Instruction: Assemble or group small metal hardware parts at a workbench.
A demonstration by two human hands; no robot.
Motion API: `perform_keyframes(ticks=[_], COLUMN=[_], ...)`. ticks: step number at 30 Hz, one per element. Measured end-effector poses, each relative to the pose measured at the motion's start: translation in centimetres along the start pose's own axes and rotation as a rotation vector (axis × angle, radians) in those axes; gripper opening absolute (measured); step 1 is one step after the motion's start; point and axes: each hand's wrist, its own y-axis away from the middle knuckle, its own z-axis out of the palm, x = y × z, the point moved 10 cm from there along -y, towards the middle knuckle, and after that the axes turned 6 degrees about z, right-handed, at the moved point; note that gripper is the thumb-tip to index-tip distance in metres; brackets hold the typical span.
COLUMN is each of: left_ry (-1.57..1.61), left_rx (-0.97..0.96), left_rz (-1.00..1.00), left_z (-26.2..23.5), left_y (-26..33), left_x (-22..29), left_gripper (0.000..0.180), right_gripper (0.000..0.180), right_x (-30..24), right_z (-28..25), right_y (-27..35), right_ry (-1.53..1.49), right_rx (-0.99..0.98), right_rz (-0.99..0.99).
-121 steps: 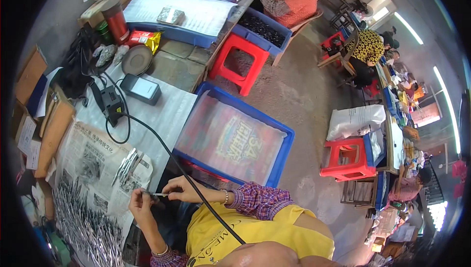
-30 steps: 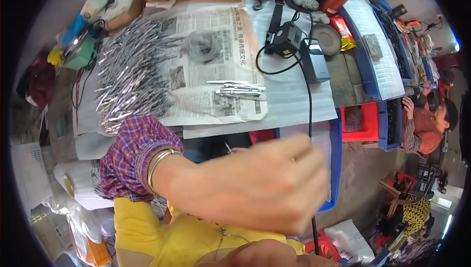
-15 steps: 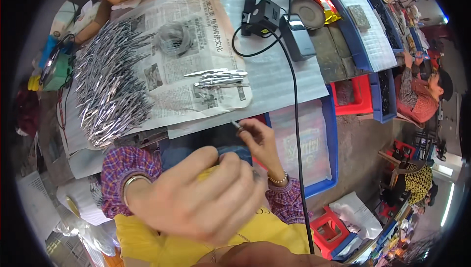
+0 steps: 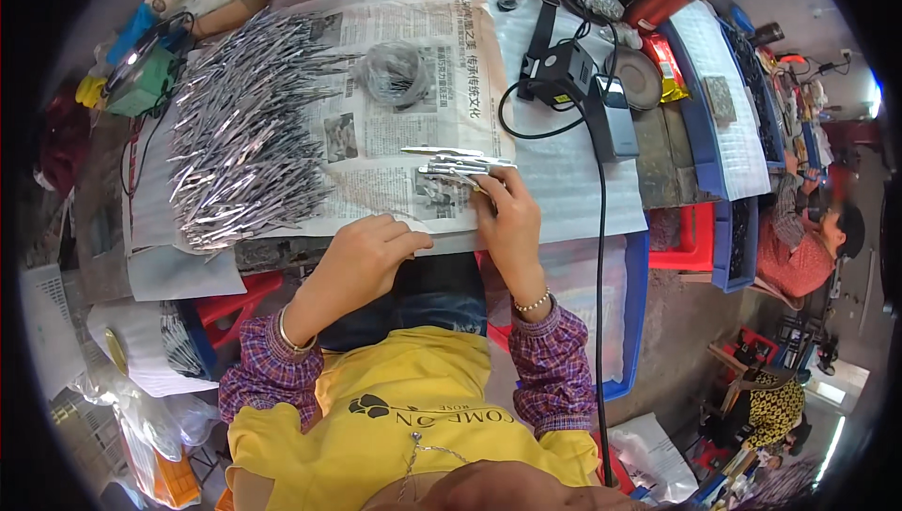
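Right hand (image 4: 507,220) | grip touching metal pins (image 4: 458,165) | left hand (image 4: 362,257) loosely curled, empty

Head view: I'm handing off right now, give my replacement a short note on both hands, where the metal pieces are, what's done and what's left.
Left hand: loosely curled, resting at the near edge of the newspaper; whether it holds anything cannot be told.
Right hand: fingers on the small row of metal pieces at the newspaper's right side.
Large pile of metal pieces lies on the left of the newspaper.
Done: a few pieces set in the small row.
Left: apparently the big pile.
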Motion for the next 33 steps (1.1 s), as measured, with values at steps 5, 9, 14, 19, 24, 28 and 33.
perform_keyframes(ticks=[5, 9, 14, 19, 24, 28, 33], left_ry=[0.124, 0.204, 0.252, 0.386, 0.378, 0.42, 0.529], left_rx=[0.064, 0.108, 0.157, 0.202, 0.192, 0.183, 0.186], left_rz=[-0.047, -0.082, -0.129, -0.248, -0.249, -0.283, -0.35], left_z=[-0.1, 0.3, 0.2, 0.4, 1.0, 1.2, 2.1], left_y=[0.1, 0.4, 0.4, 0.4, 0.2, 0.1, 0.8], left_x=[-1.4, -2.5, -3.5, -4.8, -4.9, -5.1, -6.3], left_gripper=[0.022, 0.023, 0.022, 0.021, 0.021, 0.022, 0.021], right_gripper=[0.021, 0.02, 0.018, 0.019, 0.019, 0.018, 0.016], right_x=[0.3, -0.6, -0.6, -0.7, -0.4, -0.4, -0.6], right_z=[0.3, 0.2, -0.1, -1.1, -0.3, -0.4, -1.8], right_y=[0.2, 0.0, 0.1, 0.6, 0.5, 0.2, 2.0], right_ry=[0.046, 0.077, 0.077, 0.026, 0.045, 0.042, -0.152], right_rx=[-0.053, -0.048, -0.074, -0.042, -0.084, -0.092, -0.102], right_rz=[0.015, -0.056, -0.071, -0.094, -0.072, -0.092, 0.027])
